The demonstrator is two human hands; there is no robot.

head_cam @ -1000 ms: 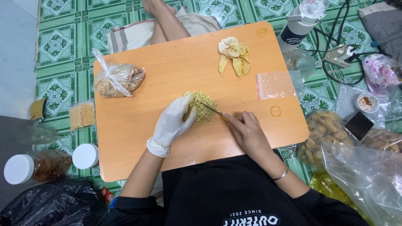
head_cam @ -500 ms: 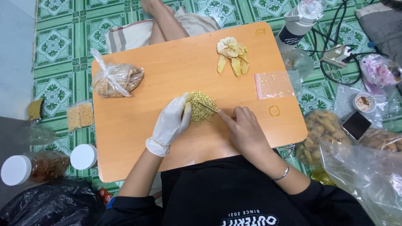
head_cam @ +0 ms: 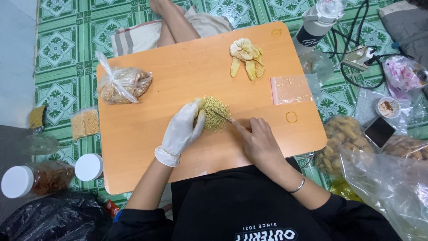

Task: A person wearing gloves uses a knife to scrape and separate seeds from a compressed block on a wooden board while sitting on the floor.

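At the far left of the floor, a white-lidded jar (head_cam: pixel 33 180) and a loose white lid (head_cam: pixel 88 167) are lying beside the orange counter (head_cam: pixel 147 147). On the counter's left part, a knotted bag of brownish bits (head_cam: pixel 122 85) is resting well apart from the work.

At the centre, a mound of yellow-green chopped bits (head_cam: pixel 216 114) is being cupped by the gloved left hand (head_cam: pixel 182 131), its grip curled loosely against the pile. A thin blade (head_cam: pixel 221 116) is being held into the mound by the bare right hand (head_cam: pixel 258 143), its grip clenched on the handle.

The blade is lying just beside the gloved fingertips (head_cam: pixel 200 117), so a slip could be nicking them. Bits could also be getting scattered toward the small clear pouch (head_cam: pixel 290 89) at the right.
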